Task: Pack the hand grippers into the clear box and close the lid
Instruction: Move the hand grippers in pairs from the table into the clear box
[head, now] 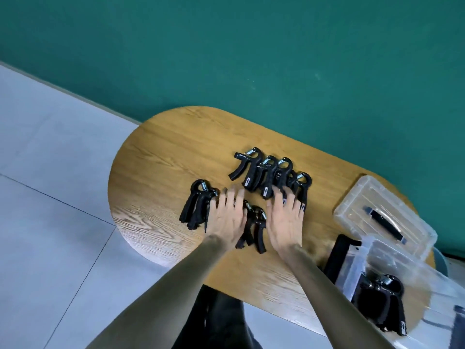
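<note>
Several black hand grippers with metal springs lie on the wooden table (156, 157). A row of them (270, 175) sits at the far middle, a small pile (197, 205) lies to the left, and another (254, 226) rests between my hands. My left hand (227, 215) hovers flat with fingers spread, beside the left pile. My right hand (285, 220) is spread too, its fingertips over the near ends of the far row. The clear box (407, 275) stands at the right with grippers (385, 301) inside. Its clear lid (382, 215) with a black handle lies behind it.
A green wall runs behind the table. Grey floor tiles (50, 197) lie to the left. A black latch of the box (337, 255) faces the table's middle. A dark stool or table base (216, 318) shows under the near edge.
</note>
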Motion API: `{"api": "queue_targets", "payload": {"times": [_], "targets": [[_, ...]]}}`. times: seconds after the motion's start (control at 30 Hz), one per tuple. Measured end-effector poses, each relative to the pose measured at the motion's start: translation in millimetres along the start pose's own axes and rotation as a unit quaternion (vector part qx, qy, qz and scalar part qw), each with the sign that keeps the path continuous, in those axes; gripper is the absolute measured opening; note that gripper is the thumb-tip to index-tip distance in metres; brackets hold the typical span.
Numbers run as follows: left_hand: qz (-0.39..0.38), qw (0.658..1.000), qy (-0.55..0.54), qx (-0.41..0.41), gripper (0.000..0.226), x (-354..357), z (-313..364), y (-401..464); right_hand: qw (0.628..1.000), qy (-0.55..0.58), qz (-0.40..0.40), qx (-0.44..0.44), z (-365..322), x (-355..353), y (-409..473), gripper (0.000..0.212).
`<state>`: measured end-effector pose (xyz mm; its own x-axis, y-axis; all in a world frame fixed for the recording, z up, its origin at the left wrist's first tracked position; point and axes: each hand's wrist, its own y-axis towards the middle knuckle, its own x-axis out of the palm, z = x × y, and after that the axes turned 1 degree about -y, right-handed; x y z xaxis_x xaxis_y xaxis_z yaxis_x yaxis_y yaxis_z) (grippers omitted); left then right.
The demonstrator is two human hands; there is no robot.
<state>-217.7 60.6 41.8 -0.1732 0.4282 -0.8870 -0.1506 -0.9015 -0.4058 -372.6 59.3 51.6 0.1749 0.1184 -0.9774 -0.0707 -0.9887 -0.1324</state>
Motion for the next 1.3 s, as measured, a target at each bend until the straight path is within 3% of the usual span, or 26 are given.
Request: {"api": "queue_targets", "payload": {"times": [0.33, 0.5, 0.73, 1.1, 1.3], "targets": [[-0.032, 0.993, -0.031, -0.107, 0.068, 52.0, -74.6, 28.2, 0.998, -0.025, -0.054, -0.034, -45.1, 64.9, 72.0, 0.052], [-0.018, 0.986, -0.102, -0.13, 0.073, 83.3, -98.0, 49.4, 0.998, -0.015, -0.048, -0.022, -59.1, 99.6, 122.1, 0.06], [0.094, 0.969, -0.181, -0.139, 0.073, 116.1, -97.6, 55.8, 0.997, -0.049, -0.058, -0.013, -68.4, 141.4, 153.9, 0.069], [0.056, 0.98, -0.164, -0.095, 0.075, 100.0, -116.9, 55.0, 0.993, 0.003, -0.07, 0.092, -104.8, 163.6, 167.9, 0.073], [0.036, 0.983, -0.158, -0.084, 0.081, 95.6, -121.3, 53.8, 0.995, 0.032, -0.088, -0.018, -104.1, 162.8, 157.4, 0.065]]}}
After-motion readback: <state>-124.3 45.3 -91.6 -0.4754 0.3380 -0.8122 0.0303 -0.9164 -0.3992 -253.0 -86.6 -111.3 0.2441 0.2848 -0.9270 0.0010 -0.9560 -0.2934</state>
